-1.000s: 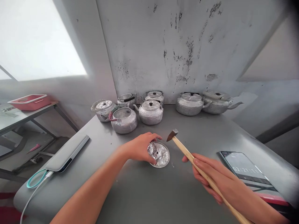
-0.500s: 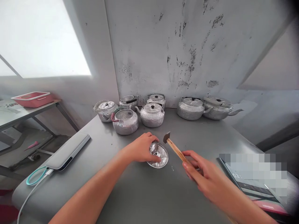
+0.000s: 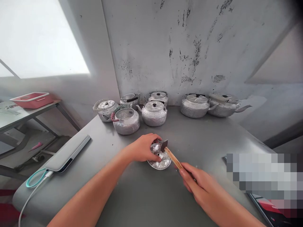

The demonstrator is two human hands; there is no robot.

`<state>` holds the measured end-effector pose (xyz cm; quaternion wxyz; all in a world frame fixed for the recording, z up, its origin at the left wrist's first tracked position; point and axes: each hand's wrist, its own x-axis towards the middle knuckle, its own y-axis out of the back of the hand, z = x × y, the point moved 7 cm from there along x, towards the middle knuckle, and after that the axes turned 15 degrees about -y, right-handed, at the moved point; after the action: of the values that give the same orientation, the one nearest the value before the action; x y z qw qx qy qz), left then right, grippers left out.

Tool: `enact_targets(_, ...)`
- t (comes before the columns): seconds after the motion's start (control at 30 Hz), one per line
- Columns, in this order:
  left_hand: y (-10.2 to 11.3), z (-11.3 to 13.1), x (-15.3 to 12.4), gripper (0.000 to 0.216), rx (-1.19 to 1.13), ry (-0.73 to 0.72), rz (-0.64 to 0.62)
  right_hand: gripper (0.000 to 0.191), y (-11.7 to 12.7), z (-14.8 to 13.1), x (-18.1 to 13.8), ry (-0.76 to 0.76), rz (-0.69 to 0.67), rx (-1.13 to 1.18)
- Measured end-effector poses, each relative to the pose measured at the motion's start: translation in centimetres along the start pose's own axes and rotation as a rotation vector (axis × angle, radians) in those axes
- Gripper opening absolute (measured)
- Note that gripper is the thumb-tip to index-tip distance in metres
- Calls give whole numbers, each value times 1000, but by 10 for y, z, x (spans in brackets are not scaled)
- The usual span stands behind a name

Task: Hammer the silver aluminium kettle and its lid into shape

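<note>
Gray table (image 3: 142,195), kettles (image 3: 154,116) standing along back. Your left hand (image 3: 144,148) is grasping metal lid (image 3: 165,162) on table; right hand (image 3: 197,181) is clenching hammer (image 3: 174,158), head (image 3: 164,144) over lid. Lid is looking light, stiff, probably slick; rim (image 3: 161,169) is offering best hold.

Glare burns out the large white straight-edged panel (image 3: 40,37) at upper left, while the grey, black-stained wall (image 3: 151,44) is softly lit and the round, crinkled silver metal disc (image 3: 165,162) glints. Blackness eats the upper-right corner, and coarse pixel blocks mask much of the flat, dark-edged device (image 3: 265,204) at lower right.
</note>
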<state>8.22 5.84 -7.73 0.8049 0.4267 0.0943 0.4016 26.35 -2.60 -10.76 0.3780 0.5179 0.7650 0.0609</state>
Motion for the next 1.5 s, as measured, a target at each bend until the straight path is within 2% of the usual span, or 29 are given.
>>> enact_targets(0.17,-1,-2,0,67,-12,-13,1,35,3,0,1,14,7,79)
enact_targets(0.3,-1,-3,1,67,-14,-14,3,34,3,-1,-2,-22,-57,110)
enact_targets(0.37,-1,-1,1,66,-21,-25,5,33,6,-6,-5,-19,-48,184)
enact_targets(0.53,0,1,0,64,-65,-33,4,28,3,-7,-8,-81,-86,185)
enact_targets(0.7,2,8,-2,65,-181,-108,-39,34,12,-6,-10,-74,-44,319)
enact_targets(0.77,4,11,-4,61,-113,-105,-46,36,13,0,-7,-143,-39,314)
enact_targets(0.83,5,12,-7,61,31,-43,-58,37,11,4,-4,-180,-47,302)
enact_targets(0.93,-1,12,-11,88,228,61,-120,36,8,6,0,-173,-69,279)
enact_targets(1.0,-4,12,-12,94,278,88,-146,34,5,7,2,-168,-91,256)
enact_targets(1.3,6,20,-4,84,105,-109,-162,37,-7,12,4,-155,-149,215)
enact_targets(1.5,4,26,-4,78,97,-141,-204,38,-11,18,4,-131,-154,177)
